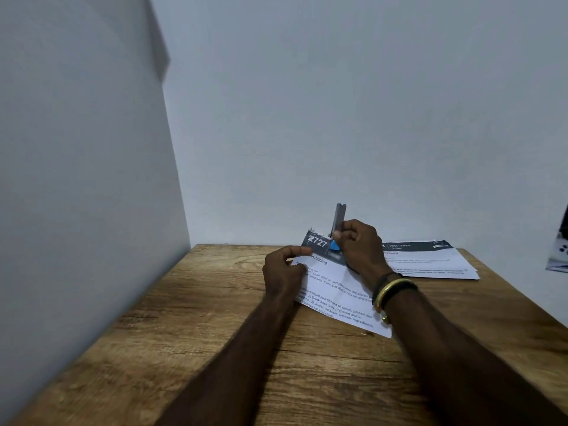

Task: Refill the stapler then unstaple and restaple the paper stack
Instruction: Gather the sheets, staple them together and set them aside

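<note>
Both grip: left hand (284, 269) pinches the creased paper stack (338, 290), right hand (359, 244) clasps the slim metal stapler (339, 215).

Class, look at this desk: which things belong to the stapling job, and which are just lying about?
In the job:
- stapler, metal part raised, gripped by the right hand
- paper stack headed 2727, pinched near its top corner by the left hand

Lying about:
- printed sheets at the back right of the desk
- blue-and-white item at the right edge, too cropped to name
</note>
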